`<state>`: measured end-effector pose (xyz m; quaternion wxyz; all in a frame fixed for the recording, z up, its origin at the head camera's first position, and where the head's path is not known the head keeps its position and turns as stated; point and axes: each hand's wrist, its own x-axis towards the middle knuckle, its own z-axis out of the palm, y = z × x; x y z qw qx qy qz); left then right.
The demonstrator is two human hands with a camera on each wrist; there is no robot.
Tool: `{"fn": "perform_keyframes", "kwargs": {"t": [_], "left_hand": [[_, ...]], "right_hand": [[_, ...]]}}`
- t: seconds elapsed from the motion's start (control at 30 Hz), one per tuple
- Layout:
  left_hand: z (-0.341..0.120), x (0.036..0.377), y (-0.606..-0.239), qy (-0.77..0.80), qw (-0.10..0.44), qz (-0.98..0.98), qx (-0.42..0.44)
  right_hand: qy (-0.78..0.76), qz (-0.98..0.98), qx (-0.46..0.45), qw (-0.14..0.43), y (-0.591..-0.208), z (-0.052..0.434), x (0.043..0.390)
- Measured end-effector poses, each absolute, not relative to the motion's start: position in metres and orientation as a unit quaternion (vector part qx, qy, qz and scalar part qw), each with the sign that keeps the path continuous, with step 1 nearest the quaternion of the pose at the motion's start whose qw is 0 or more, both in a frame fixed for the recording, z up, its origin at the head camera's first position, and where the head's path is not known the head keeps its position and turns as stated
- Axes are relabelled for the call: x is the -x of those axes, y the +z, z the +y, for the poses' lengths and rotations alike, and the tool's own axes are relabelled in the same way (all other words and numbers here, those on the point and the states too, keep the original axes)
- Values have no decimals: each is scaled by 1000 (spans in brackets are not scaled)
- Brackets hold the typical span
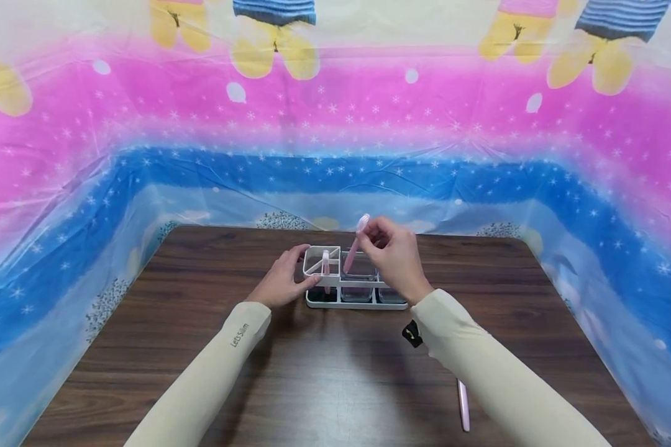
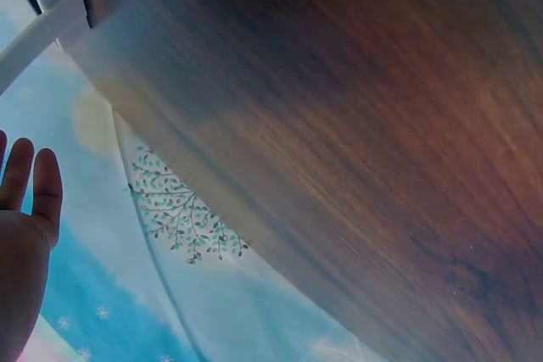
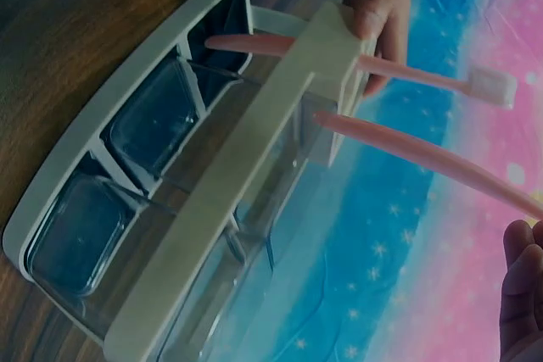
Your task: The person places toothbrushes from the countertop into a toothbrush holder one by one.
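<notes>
1. Nearest us, at about 5 o'clock on the counter [image 1: 335, 372], a pink stick [image 1: 463, 405] lies flat beside our right sleeve [image 1: 481, 366]; we cannot tell what it is.
2. Both sleeves run up from the bottom edge toward the middle of the dark wood counter.
3. Our left hand [image 1: 282, 282] rests at 9 o'clock of the rack [image 1: 319, 301]. Its fingers lie fairly straight against the rack's left end, touching the white frame; the grip is relaxed and closed on nothing. In the left wrist view the fingers [image 2: 30, 188] show straight and together.
4. The rack stands at the centre of the counter, a white frame with clear cups [image 3: 157, 120] in a row along its near side.
5. One pink toothbrush [image 1: 325, 267] stands in the rack's left compartment, close to the left hand. In the right wrist view its handle passes through the white frame and its white head [image 3: 492, 86] sticks out beyond.
6. Our right hand [image 1: 394, 254] is above the rack at about 1 o'clock of it. Its grip is pinched on the top of a second toothbrush [image 1: 356, 239], fingers curled round the handle.
7. That second toothbrush leans, its upper end toward 12 o'clock, its lower end down inside the rack's middle section.
8. Farthest off, a plastic sheet [image 1: 335, 124] in blue and pink bands with snowflakes rises behind the counter from 9 round to 3 o'clock.
</notes>
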<state>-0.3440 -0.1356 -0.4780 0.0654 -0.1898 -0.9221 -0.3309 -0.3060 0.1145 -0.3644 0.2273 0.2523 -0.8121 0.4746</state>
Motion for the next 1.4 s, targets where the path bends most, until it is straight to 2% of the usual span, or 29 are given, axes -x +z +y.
{"fn": "perform_keyframes", "kwargs": {"t": [0.63, 1.4], "left_hand": [[-135, 345, -476, -333, 58, -923, 185], [-136, 347, -474, -333, 65, -920, 199]], "right_hand": [[477, -803, -261, 245, -358, 99, 306], [447, -836, -261, 183, -372, 86, 312]]}}
